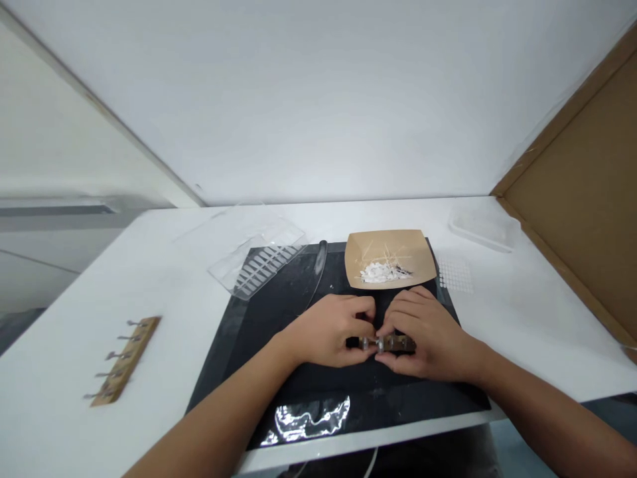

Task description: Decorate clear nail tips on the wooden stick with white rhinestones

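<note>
Over the black mat [249, 372], my left hand [331, 332] and my right hand [425, 335] meet with fingertips almost touching. Between them is a small wooden strip with metal posts [399, 342], mostly covered by the fingers. My right hand is closed round its right part. The left thumb and fingers pinch at its left end, beside a small silvery post; exactly what they grip is hidden. Just behind the hands stands a brown paper tray [355, 255] holding white bits [381, 272] and thin pale sticks.
A similar wooden strip with several metal posts [122, 365] lies on the white table [169, 411] at left. Clear plastic molded sheets [263, 265] and a dark-handled tool [321, 255] lie behind. At right are a dotted sheet [455, 273], a clear lid [482, 229] and a cardboard wall [582, 186].
</note>
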Motion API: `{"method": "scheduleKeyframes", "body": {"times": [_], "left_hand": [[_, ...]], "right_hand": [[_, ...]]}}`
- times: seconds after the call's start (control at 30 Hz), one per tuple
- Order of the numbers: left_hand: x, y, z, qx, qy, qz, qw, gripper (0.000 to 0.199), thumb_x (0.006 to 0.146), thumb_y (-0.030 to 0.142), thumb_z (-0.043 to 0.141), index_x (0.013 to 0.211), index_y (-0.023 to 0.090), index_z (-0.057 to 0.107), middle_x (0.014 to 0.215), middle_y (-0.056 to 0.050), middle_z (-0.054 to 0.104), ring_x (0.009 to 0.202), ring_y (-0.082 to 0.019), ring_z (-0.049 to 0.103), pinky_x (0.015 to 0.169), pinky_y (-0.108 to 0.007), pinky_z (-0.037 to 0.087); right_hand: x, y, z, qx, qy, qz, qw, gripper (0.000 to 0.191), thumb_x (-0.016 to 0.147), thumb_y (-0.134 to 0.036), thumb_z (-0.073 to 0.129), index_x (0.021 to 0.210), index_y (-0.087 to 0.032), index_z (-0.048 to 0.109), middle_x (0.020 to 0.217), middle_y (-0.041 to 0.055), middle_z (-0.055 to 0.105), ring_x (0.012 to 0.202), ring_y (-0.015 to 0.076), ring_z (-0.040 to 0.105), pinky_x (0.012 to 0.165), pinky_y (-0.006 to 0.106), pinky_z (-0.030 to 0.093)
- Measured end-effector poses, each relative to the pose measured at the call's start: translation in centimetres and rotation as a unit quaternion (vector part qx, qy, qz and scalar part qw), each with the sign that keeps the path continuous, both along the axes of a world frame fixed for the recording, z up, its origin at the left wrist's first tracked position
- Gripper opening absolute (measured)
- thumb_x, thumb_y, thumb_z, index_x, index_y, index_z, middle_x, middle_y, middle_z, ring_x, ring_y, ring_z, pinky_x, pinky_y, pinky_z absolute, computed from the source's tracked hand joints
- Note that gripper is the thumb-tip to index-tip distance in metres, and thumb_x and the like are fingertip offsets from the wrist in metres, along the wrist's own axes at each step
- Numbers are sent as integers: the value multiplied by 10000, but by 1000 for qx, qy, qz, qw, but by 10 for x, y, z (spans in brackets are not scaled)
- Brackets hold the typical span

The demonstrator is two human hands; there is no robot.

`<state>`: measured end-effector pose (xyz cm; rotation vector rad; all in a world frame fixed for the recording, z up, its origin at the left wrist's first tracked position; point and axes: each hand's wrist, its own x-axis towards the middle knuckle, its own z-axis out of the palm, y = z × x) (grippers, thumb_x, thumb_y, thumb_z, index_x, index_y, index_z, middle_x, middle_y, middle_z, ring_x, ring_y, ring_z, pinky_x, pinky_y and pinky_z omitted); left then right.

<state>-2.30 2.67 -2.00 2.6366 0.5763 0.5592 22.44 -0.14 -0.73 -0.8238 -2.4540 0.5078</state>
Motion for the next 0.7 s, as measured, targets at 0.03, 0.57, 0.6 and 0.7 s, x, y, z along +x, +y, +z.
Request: {"method": "scheduleKeyframes", "body": {"times": [0.03, 0.57, 0.6, 0.7], "left_hand": [[0, 0, 0, 0, 1, 1, 1000, 134, 932, 334, 700, 886, 235, 777, 956, -31, 669, 753, -132, 652, 685, -252, 498], [-1, 2, -3, 11, 28, 5, 1000, 284, 901, 479, 753, 904, 195, 738, 954, -29, 681, 752, -153, 666, 661, -283, 508], [-1, 2, -3, 10, 30, 5, 999, 282, 904, 479, 749, 906, 197, 737, 952, -28, 680, 753, -153, 667, 664, -284, 508], [-2, 2, -3, 5, 35, 7, 999, 261, 911, 467, 745, 935, 208, 744, 955, -24, 683, 762, -156, 669, 676, -287, 511]], "right_hand": [[0, 0, 0, 1, 2, -1, 1000, 216, 872, -337, 809, 941, -229, 635, 913, -18, 696, 920, 193, 611, 884, 362, 354], [-1, -1, 0, -56, -44, -31, 997, 213, 858, -320, 820, 1003, -240, 686, 982, -11, 718, 972, 207, 620, 962, 390, 333], [0, -1, 0, -57, -46, -31, 997, 215, 859, -320, 820, 1007, -241, 686, 984, -11, 717, 975, 209, 619, 962, 390, 333], [1, -2, 0, -59, -55, -29, 996, 222, 854, -307, 824, 1013, -241, 685, 982, -13, 714, 981, 211, 618, 959, 389, 332]]}}
